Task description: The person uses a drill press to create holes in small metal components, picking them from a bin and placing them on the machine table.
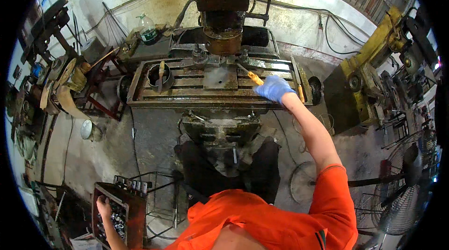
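Observation:
My right hand [275,89], in a blue glove, is closed round a yellow-handled tool [255,78] with a thin shaft. That shaft slants up and left over the slotted machine table [187,92], near the clamped parts below the milling head [223,39]. A flat metal plate [220,78] with a small hole lies at the middle of the table. Far off at the lower left, my left hand [104,207] is over a wooden crate [135,217] of small metal parts [118,222]. Its fingers are curled in; what they hold, if anything, is too small to tell.
A round pot [169,83] with a wooden-handled brush [161,70] stands on the table's left. Another yellow handle [300,93] lies at its right end. Handwheels [315,90] flank the table. A metal can [91,131] is on the floor left; a fan [402,198] stands right.

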Demonstrator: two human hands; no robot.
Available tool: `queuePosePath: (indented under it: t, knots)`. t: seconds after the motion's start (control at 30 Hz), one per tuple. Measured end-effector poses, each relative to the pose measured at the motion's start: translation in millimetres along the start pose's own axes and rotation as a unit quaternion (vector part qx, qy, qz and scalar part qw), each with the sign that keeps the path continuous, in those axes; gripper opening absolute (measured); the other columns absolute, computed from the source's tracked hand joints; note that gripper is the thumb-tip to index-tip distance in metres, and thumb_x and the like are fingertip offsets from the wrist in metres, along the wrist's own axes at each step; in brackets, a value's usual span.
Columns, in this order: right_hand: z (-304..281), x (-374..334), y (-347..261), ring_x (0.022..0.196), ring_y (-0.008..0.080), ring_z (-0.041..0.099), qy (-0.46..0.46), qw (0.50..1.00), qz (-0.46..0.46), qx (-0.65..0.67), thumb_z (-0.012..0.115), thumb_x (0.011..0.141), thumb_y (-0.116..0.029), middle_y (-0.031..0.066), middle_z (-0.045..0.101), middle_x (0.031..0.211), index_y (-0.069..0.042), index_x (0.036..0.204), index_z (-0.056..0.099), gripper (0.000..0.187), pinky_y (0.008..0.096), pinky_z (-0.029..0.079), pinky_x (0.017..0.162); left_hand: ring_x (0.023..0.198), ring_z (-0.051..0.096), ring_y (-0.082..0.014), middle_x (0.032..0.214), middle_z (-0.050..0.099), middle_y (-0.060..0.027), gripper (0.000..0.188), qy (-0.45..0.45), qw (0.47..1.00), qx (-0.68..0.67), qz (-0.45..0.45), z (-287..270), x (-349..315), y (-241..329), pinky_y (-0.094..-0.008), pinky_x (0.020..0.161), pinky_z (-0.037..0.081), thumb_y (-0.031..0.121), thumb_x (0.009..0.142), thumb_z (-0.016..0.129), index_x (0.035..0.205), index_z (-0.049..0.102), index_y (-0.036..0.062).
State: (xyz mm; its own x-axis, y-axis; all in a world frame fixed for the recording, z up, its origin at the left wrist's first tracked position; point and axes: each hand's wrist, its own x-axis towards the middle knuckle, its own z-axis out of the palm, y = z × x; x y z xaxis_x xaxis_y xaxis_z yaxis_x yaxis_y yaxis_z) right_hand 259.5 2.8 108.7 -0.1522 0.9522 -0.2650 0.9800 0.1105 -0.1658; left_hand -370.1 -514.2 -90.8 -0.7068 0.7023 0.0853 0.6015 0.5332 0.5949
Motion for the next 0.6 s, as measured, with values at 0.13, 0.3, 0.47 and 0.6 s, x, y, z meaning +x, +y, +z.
queuePosePath:
  t: [0.13,0.3,0.47,0.6]
  knots:
    - [10,27,-22,0.087,0.0339,0.061,0.003,1.000,-0.024,0.018,0.054,0.071,-0.045,0.0224,0.062,0.089,0.001,0.087,0.064,0.050,0.0391,0.046,0.077,0.072,0.053,-0.0144,0.084,0.058,-0.0066,0.029,0.135,0.957,-0.236,-0.101,-31,-8,-23,-0.0268,0.066,0.044,0.017,0.082,0.062,0.104,0.054,0.0007]
    - [28,-2,-40,0.084,0.0373,0.060,-0.057,0.992,-0.113,0.029,0.054,0.071,-0.048,0.0252,0.061,0.086,0.003,0.086,0.064,0.053,0.0411,0.047,0.075,0.063,0.046,-0.0055,0.091,0.059,-0.0003,0.041,0.208,0.806,-0.534,-0.149,-45,-38,111,-0.0191,0.054,0.036,0.025,0.082,0.060,0.118,0.051,0.0090]
    - [45,-75,-43,0.067,0.0359,0.059,-0.151,0.967,-0.201,0.037,0.058,0.070,-0.049,0.0214,0.060,0.070,-0.003,0.071,0.063,0.046,0.0420,0.046,0.062,0.078,0.052,-0.0116,0.104,0.054,0.0005,0.046,0.080,0.777,-0.618,-0.090,33,18,234,-0.0213,0.062,0.040,0.022,0.085,0.054,0.129,0.041,0.0107]
    - [67,-125,-66,0.070,0.0355,0.059,-0.121,0.945,-0.304,0.005,0.057,0.071,-0.052,0.0190,0.061,0.070,-0.006,0.075,0.063,0.047,0.0416,0.046,0.065,0.063,0.047,-0.0102,0.093,0.055,-0.0058,0.034,-0.147,0.685,-0.713,-0.007,125,46,331,-0.0258,0.056,0.041,0.018,0.087,0.052,0.118,0.046,0.0068]
